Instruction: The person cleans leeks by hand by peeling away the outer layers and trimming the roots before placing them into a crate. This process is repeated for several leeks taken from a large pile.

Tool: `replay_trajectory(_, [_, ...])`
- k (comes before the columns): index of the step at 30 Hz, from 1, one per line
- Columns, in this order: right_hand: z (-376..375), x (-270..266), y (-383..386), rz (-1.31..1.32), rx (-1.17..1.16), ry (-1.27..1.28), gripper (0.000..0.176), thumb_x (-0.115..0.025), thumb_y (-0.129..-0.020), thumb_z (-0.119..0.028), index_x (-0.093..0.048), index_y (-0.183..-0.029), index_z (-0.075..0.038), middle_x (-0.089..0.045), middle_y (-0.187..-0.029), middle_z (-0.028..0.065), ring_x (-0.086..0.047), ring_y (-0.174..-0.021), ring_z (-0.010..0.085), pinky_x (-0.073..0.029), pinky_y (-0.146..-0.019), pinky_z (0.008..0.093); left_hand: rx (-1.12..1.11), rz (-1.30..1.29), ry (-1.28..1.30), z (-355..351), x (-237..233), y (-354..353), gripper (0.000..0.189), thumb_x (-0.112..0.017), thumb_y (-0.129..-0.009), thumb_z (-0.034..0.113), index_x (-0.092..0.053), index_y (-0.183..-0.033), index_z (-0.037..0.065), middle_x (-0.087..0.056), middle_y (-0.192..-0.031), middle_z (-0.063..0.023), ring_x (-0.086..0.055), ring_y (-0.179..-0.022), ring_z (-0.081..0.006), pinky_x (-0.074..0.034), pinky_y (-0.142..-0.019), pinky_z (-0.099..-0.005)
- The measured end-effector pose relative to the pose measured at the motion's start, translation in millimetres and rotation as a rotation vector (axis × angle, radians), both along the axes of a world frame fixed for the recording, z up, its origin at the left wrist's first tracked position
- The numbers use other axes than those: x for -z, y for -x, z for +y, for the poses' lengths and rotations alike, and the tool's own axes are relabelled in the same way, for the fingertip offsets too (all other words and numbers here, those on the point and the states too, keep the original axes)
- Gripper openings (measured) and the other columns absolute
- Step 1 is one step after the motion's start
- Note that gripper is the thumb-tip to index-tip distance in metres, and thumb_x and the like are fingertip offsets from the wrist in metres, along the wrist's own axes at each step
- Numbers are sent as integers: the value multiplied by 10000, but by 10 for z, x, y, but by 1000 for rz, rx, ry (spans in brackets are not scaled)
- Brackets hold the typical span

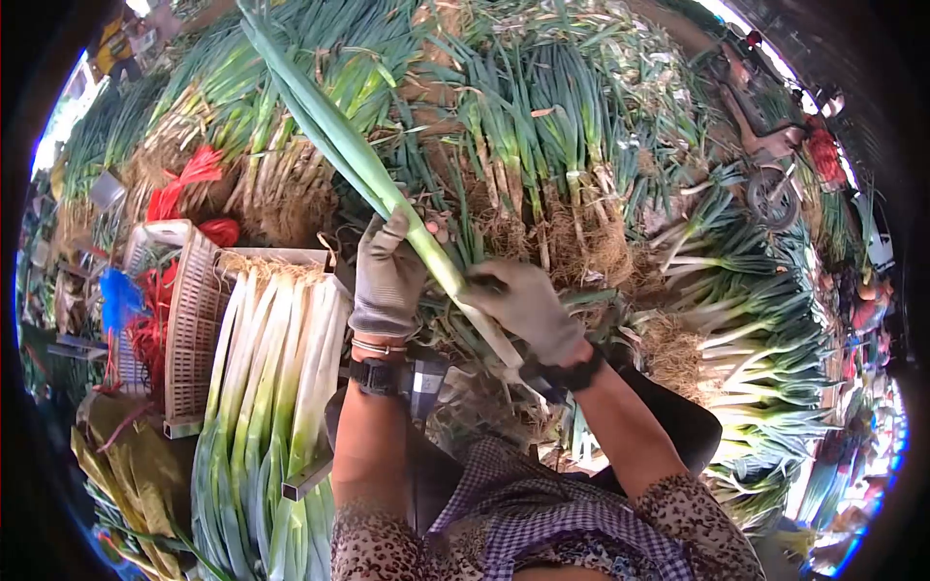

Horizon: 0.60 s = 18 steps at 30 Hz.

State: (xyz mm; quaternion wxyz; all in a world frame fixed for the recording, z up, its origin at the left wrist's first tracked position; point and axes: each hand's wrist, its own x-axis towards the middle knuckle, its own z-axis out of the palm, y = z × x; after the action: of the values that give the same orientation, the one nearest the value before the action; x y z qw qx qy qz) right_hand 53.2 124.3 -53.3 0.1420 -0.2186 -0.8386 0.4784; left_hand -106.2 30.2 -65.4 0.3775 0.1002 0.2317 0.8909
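One long leek [334,136] is in both hands, tipped across the front of the body, with its green leaves up and away and its white end down near the right wrist. The left hand [386,281], in a glove, has its grip closed around the leek where the green starts. The right hand [523,305] has its grip on the pale part, thumb and fingers pinching it.

This looks like the cleaning step — pulling off the old outer skin. The next move calls for a steady left hand and a soft pull by the right, down the white part, so the stalk does not snap.

Neat white leeks [254,363] lie in a metal rack [308,479] — muddy-rooted ones [586,228] lie ahead.
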Motion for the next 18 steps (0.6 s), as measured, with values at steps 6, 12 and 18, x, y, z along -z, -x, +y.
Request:
replay_trajectory(6, [-279,-54,352,-170,-95,-772,256,-746,-772,-236,-669,-817,4,-632,-638,149,-622,-568,166,-510,-570,311,-207,251,452,52,82,34,341,-654,-912,207,-527,-1168,20,-555,-815,-24,-558,-697,-117,-490,-616,-276])
replay_trajectory(12, [192,516,72,-54,-73,166,127,-712,-794,-155,-682,-772,-33,-631,-633,97,-596,-507,261,-500,-498,350,60,86,-33,-123,78,28,435,-540,-845,15,-496,-1278,34,-588,-875,-104,-527,-665,-192,-463,-604,-346])
replay_trajectory(18, [547,1474,-1183,-1006,-341,-968,179,-671,-855,-249,-700,-919,-84,-639,-732,116,-680,-765,277,-559,-704,351,198,65,-232,-320,-33,178,584,-620,-795,208,-463,-1339,65,-534,-812,-64,-497,-671,-195,-439,-639,-376])
